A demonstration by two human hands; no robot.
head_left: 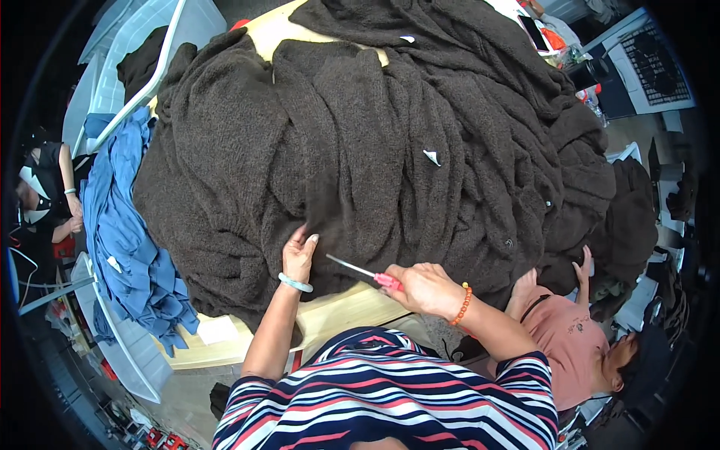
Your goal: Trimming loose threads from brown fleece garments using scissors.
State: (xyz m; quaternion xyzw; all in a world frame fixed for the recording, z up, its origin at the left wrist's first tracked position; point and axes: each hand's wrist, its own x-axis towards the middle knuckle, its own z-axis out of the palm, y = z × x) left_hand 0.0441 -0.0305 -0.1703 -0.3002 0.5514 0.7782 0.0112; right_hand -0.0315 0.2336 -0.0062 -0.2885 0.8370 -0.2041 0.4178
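Observation:
A large heap of dark brown, fuzzy knit fabric (pixel 352 142) spreads over the table before me. My left hand (pixel 298 259), with a pale bracelet at the wrist, pinches a fold at the heap's near side. The fabric just above its fingers is blurred. To its right, my right hand (pixel 427 289), wearing an orange bead bracelet, is closed round pink-handled scissors (pixel 388 281). Their slim metal blades point up and left toward the left hand, apart from it. Whether the blades touch the fabric, I cannot tell. Small white labels (pixel 432 157) show on the heap.
Blue garments (pixel 124 225) hang over the table's left end. Beyond them stands a translucent plastic bin (pixel 166 60). The wooden table edge (pixel 330 315) runs before me. Close on my right, a person in a pink shirt (pixel 562 337) has hands at the fabric; another person (pixel 56 187) is far left.

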